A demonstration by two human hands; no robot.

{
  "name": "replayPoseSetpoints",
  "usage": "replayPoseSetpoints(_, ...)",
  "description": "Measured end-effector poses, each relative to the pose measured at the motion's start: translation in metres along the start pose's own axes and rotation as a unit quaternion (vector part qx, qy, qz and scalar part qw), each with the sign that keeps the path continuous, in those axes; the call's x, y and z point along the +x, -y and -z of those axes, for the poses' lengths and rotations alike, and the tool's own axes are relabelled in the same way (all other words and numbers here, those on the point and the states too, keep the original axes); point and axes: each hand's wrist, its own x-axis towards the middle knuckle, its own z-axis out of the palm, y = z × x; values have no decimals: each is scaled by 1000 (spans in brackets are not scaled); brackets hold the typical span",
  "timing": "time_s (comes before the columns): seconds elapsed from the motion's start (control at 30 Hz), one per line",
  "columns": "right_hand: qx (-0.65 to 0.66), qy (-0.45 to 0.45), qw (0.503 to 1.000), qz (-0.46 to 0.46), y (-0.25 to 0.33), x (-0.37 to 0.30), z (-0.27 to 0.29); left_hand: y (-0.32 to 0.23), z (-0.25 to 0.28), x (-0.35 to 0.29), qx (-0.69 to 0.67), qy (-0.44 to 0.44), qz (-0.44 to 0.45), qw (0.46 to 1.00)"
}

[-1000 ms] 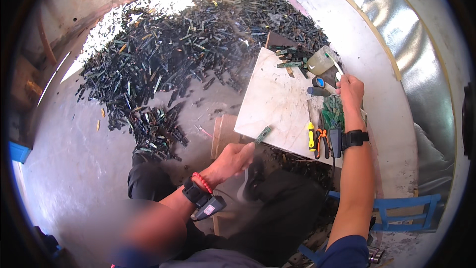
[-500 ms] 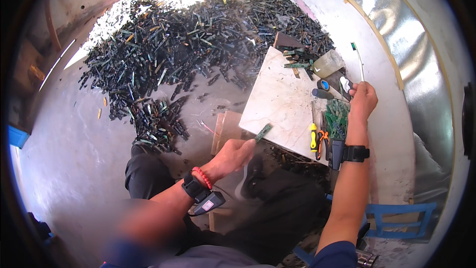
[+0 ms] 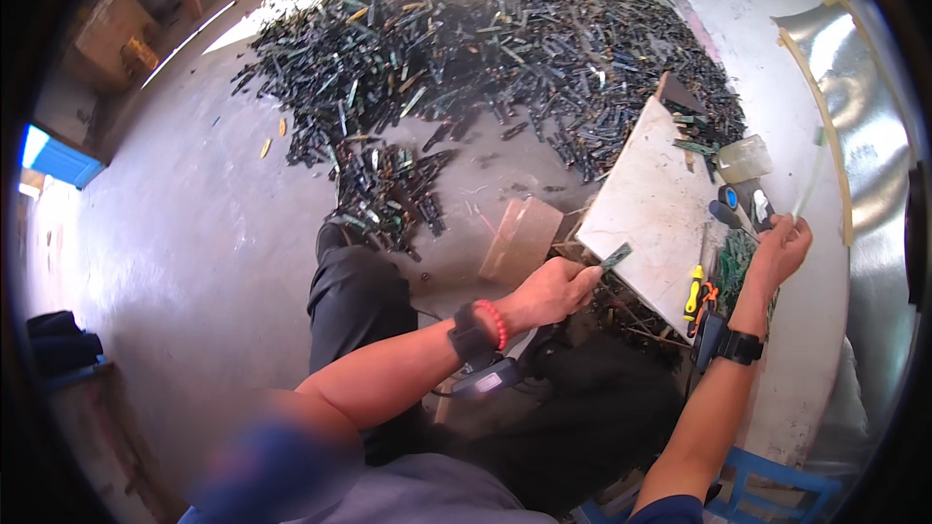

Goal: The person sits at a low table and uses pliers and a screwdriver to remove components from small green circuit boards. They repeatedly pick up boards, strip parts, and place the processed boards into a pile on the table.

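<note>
In my left hand [image 3: 555,291], pinched between thumb and fingers, is a small green circuit board strip [image 3: 616,256]. It sticks out over the near left edge of a white stone-like slab [image 3: 641,204]. My right hand [image 3: 784,241] is closed on a toothbrush [image 3: 808,184], smeared by motion, with its green bristle end up. On the slab by my right hand are a yellow-and-black screwdriver [image 3: 693,295], orange-handled pliers [image 3: 709,297] and a heap of green strips [image 3: 736,258]. Just beyond that hand stand a small dark container with a blue centre [image 3: 730,197] and a cloudy plastic cup [image 3: 746,159].
A large heap of dark circuit board strips [image 3: 388,58] spreads over the grey floor [image 3: 214,262]. Beside the slab sits a brown block [image 3: 521,239]. A taped silvery sheet [image 3: 854,87] covers the wall at the right. A blue plastic frame [image 3: 777,485] stands at lower right.
My view has swung left, shifting the scene rightward. The toothbrush, sharp and upright before, is now blurred and tilted to the right. Both hands keep their holds.
</note>
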Motion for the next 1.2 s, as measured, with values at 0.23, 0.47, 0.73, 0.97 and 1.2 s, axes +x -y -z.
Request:
replayPoseSetpoints(0.23,183,113,963,-163,31,-51,19,13,0,-2,-11,-7,-21,1000)
replayPoseSetpoints(0.47,234,157,917,-281,59,-163,61,-5,-2,5,-62,6,26,998)
replayPoseSetpoints(0.73,179,325,893,-256,43,-188,91,-1,-11,11,-75,-2,27,997)
replayPoseSetpoints(0.97,61,406,899,-150,14,-202,84,1,-10,14,-74,-14,17,997)
replayPoseSetpoints(1.2,76,389,902,-174,6,-196,65,4,-7,19,-140,-22,37,989)
